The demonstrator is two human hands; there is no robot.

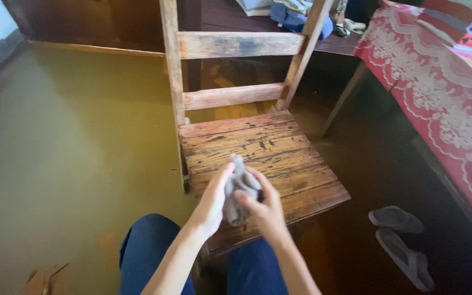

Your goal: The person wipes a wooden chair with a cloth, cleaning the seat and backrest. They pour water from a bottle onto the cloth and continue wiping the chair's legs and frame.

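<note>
A small grey cloth [237, 192] is held bunched between both hands above the front part of a wooden chair [269, 155]. It looks soft and crumpled, gathered into a narrow wad whose long axis runs nearly upright, with one twisted end pointing up and away from the person and the other hanging down between the palms. The left hand [212, 201] is curled around the cloth's left side, fingers partly closed on it; the right hand [265, 206] is closed on its right side, thumb pressed across the fabric. The chair's seat is made of worn, scratched planks (reddish stain rubbed thin), with two flat slats across the back. A pair of grey slippers [402, 243] is seen on the dark floor to the right, beside a red lace-patterned tablecloth [438, 104].
</note>
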